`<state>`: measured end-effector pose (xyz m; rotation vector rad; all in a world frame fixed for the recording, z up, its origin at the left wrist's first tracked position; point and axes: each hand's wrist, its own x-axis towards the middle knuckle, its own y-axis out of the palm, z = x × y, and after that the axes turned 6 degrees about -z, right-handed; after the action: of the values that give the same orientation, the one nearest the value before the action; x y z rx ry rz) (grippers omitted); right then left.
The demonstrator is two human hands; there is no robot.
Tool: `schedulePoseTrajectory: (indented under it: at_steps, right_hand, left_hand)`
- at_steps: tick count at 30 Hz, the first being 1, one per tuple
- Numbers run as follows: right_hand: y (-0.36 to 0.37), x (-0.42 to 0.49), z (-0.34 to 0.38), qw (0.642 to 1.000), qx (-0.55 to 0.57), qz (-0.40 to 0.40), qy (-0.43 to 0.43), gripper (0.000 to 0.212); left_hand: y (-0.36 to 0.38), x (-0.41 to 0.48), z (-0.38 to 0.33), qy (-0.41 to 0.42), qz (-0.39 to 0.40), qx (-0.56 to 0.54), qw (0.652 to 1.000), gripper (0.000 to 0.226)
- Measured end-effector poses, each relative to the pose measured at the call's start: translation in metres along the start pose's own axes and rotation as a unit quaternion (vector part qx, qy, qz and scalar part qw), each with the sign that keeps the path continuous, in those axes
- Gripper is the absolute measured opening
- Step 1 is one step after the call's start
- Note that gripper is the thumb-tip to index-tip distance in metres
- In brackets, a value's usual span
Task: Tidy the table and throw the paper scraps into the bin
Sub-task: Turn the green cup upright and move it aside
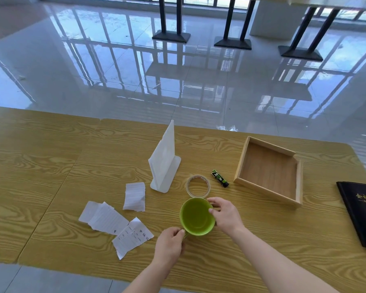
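A green cup [195, 217] stands on the wooden table [51, 166] near its front edge. My right hand [225, 214] grips the cup's right rim. My left hand [170, 244] pinches the cup's handle at its lower left. Three torn lined paper scraps lie left of the cup: one upright piece [135, 196], one larger piece [104, 216] and one with printed characters [131, 236]. No bin is in view.
A white plastic sign stand [165, 161] rises behind the scraps. A tape roll [198, 185] lies just behind the cup, a small black-green tube [220, 178] beside it. An open wooden tray [270, 170] sits right; a black folder [361, 212] lies at the far right edge.
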<state>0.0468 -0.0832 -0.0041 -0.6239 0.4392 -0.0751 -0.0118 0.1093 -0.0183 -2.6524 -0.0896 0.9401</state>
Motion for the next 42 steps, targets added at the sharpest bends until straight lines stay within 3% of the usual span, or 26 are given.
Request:
schedulePoseTrajectory:
  at_steps: [8, 15, 31, 42]
  right_hand:
    - [0.001, -0.011, -0.013, 0.998, 0.056, -0.017, 0.037, 0.033]
    - [0.013, -0.024, -0.019, 0.970, 0.212, -0.014, 0.117, 0.026]
    - [0.040, -0.035, 0.023, 0.966, 0.232, 0.082, 0.081, 0.026]
    - [0.112, -0.037, 0.096, 0.966, 0.187, 0.177, 0.000, 0.026]
  left_hand:
    - [-0.004, -0.004, 0.000, 0.064, -0.026, 0.042, 0.997, 0.012]
    - [0.000, -0.004, 0.000, 0.082, 0.010, 0.096, 0.992, 0.035]
    - [-0.046, -0.019, 0.024, 0.052, -0.055, -0.013, 0.997, 0.031]
    - [-0.122, -0.026, 0.050, 0.069, -0.193, -0.044, 0.978, 0.034]
